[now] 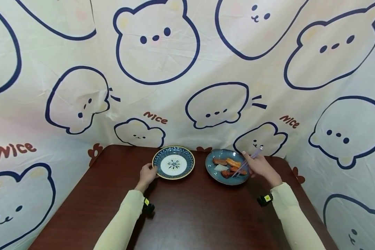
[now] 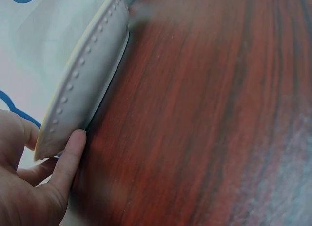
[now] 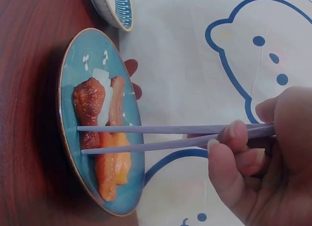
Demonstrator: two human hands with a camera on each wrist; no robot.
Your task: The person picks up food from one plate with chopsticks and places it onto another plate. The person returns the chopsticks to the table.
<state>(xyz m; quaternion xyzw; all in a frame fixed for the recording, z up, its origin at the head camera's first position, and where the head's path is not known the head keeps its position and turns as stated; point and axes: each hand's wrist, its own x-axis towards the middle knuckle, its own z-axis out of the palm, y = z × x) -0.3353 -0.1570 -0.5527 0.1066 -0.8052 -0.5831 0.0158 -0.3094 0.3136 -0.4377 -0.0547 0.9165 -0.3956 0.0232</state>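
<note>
At the left, my left hand [image 1: 147, 176] grips the near-left edge of a plate [image 1: 190, 163] with a blue striped rim and a flower centre. The left wrist view shows thumb and fingers [image 2: 73, 150] on either side of its rim. My right hand [image 3: 287, 162] holds a pair of lilac chopsticks [image 3: 185, 130] over a blue plate [image 3: 87, 52]. Their tips stand apart on either side of the narrow end of a brown drumstick [image 3: 90, 99]; contact I cannot tell. Beside it lie a white piece [image 3: 101, 75], a sausage-like piece [image 3: 116, 96], and orange pieces [image 3: 106, 179].
Both plates stand near the back edge of a dark brown wooden table [image 1: 187, 215]. A pale cloth [image 1: 175, 100] with bear drawings hangs behind and at both sides. Black wrist devices [image 1: 264, 199] sit at both sleeves.
</note>
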